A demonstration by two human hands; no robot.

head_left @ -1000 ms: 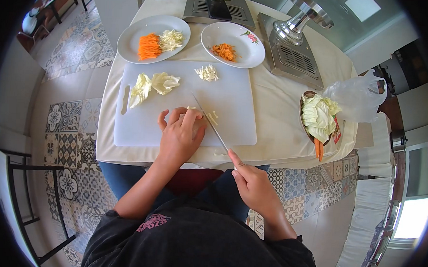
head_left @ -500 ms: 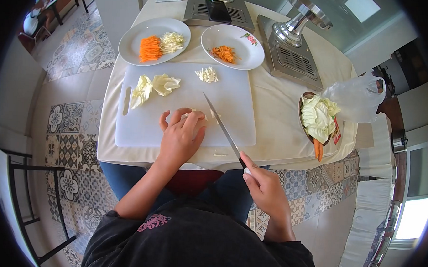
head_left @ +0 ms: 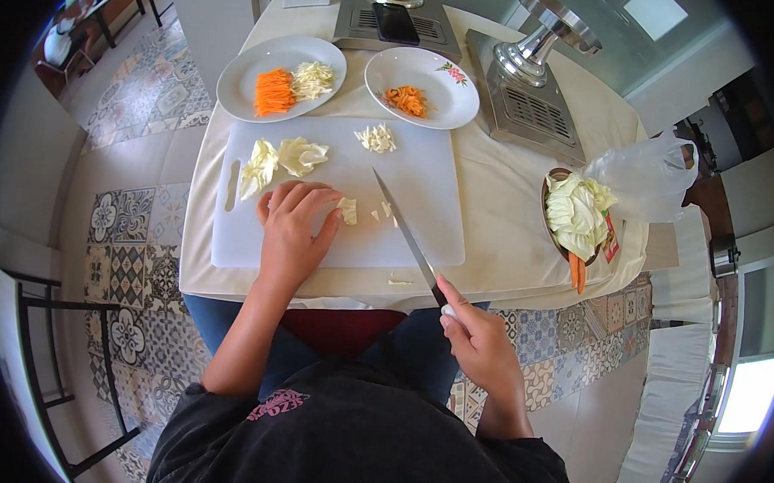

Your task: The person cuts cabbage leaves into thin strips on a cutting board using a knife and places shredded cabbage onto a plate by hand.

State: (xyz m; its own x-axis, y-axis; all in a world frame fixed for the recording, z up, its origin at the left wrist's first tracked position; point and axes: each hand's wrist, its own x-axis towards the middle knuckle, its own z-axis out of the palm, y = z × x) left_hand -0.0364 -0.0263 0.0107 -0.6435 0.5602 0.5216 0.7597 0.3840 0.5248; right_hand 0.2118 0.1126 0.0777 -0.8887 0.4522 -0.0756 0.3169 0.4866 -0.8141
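Observation:
My right hand (head_left: 483,345) is wrapped round the handle of a kitchen knife (head_left: 409,234), its blade slanting up and left over the white cutting board (head_left: 274,245). My left hand (head_left: 292,229) is over the board with fingers and thumb apart, right beside a small cabbage piece (head_left: 348,210); I cannot tell whether the fingertips touch it. A few cut cabbage strips (head_left: 381,213) lie by the blade. Toward the back of the board is a pile of shredded cabbage (head_left: 375,138). Two loose cabbage leaves (head_left: 303,155) rest at the board's left.
Behind the board, an oval plate (head_left: 234,88) holds carrot and pale strips, and a flowered plate (head_left: 454,98) holds orange shreds. Metal stands (head_left: 531,110) and a phone (head_left: 395,23) sit at the back. At right are cabbage (head_left: 578,215), carrots (head_left: 577,273) and a plastic bag (head_left: 644,179).
My left hand has shifted left and its fingers have come off the small cabbage piece, which now shows. The knife and my right hand have barely moved.

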